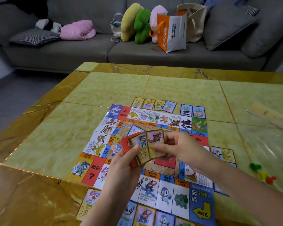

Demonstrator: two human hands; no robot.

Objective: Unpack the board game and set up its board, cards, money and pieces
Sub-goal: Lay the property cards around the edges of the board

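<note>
A grey sofa (88, 53) runs along the far side of a bench (104, 88) topped with yellow-green marbled panels inside a golden-brown border, and grey floor (15, 98) shows to the left. On the sofa's left seat a houndstooth cushion (34, 36) lies flat with a folded pink blanket (78, 30) just beside it. Near the middle a small grey handbag (116, 27) stands next to a yellow plush (131, 20), a green plush (141, 24) and a pink plush (157, 13); an orange-and-white shopping bag (173, 33) stands upright in front of the pink one, a beige canvas tote (194, 22) sits behind it, and a large grey cushion (227, 28) leans at the right end.
</note>
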